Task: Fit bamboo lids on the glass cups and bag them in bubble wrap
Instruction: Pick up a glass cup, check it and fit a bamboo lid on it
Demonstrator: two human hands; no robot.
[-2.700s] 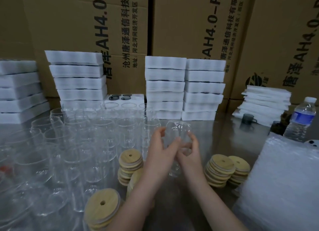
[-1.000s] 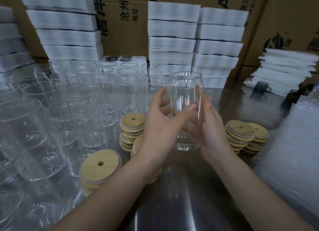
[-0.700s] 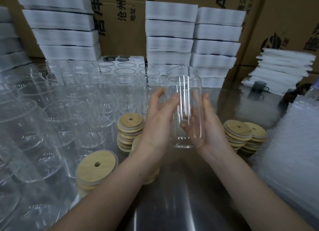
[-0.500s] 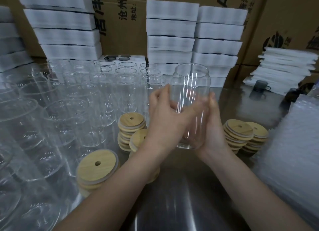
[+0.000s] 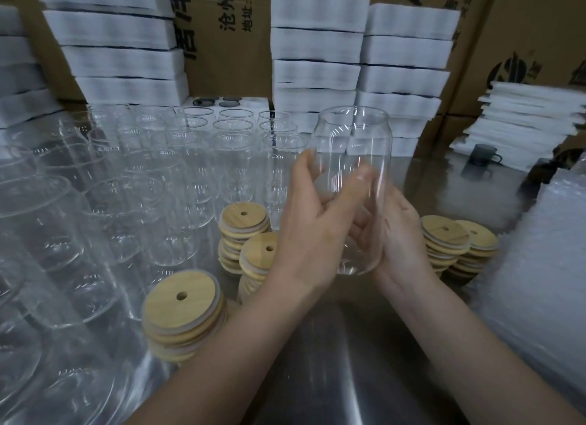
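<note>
Clasps lidless glass cup (image 5: 358,145) upright in left grip (image 5: 310,231) and right grip (image 5: 401,234), curled round it; lid-fitting stage, likely calls next for a nearby bamboo lid (image 5: 244,219).

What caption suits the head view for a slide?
Left hand and right hand hold an upright lidless glass cup between stacks of bamboo lids.
</note>
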